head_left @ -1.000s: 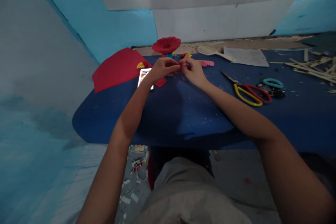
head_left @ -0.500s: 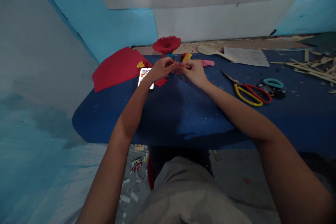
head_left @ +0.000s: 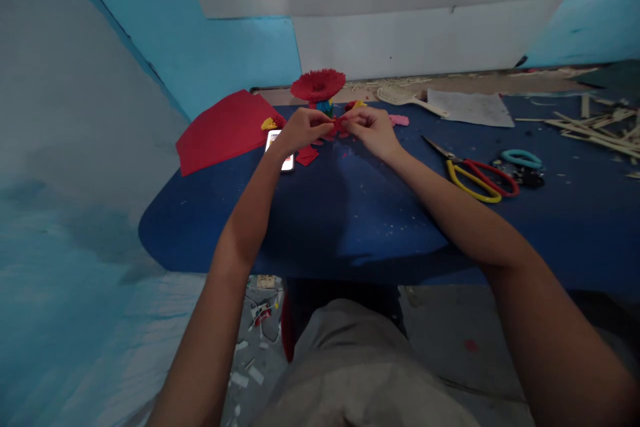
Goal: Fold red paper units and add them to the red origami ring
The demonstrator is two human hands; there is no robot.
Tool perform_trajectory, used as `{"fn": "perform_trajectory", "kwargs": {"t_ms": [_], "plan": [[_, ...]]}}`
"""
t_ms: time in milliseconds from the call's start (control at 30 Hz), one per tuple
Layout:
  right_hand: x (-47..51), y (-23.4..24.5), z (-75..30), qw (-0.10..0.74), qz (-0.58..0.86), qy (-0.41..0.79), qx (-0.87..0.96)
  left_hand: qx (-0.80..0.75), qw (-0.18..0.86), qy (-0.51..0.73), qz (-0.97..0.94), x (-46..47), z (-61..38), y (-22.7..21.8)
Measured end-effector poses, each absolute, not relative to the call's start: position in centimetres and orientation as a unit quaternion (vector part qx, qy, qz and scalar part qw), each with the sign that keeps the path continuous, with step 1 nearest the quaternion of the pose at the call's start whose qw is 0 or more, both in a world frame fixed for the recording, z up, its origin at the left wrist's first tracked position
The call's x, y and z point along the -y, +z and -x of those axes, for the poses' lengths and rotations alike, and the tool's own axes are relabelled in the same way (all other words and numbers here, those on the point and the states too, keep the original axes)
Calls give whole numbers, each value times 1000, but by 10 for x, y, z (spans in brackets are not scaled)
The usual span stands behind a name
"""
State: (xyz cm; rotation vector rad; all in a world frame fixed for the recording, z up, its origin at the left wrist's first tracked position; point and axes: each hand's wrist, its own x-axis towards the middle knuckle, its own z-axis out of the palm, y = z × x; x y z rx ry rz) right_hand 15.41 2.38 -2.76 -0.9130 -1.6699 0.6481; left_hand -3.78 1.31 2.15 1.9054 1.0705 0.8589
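Between the fingertips of both hands is a small red paper piece (head_left: 338, 125). My left hand (head_left: 306, 129) pinches its left side, and my right hand (head_left: 373, 130) pinches its right side. Just behind the hands stands a red fringed flower-like piece (head_left: 319, 85) with blue and yellow parts under it. Loose red paper squares (head_left: 307, 156) lie on the table below my left hand. A lit phone (head_left: 287, 161) is partly covered by my left wrist. A pink piece (head_left: 399, 120) shows beyond my right hand.
Large red sheets (head_left: 225, 130) lie at the left of the blue table (head_left: 200, 227). Scissors with yellow and red handles (head_left: 480, 180) and a teal-handled tool (head_left: 521, 159) rest to the right. Farther back are a cream fan-shaped paddle (head_left: 400, 97), a pale sheet (head_left: 470, 109) and thin wooden sticks (head_left: 595, 133).
My right hand has shifted slightly right and its fingers have changed position. More of the red paper piece shows between my hands, which have moved a little apart.
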Motion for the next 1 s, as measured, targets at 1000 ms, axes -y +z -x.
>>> {"fn": "perform_trajectory", "kwargs": {"t_ms": [1000], "plan": [[-8, -22, -152, 482, 323, 64, 812, -452, 410, 377, -697, -6, 34, 27]]}}
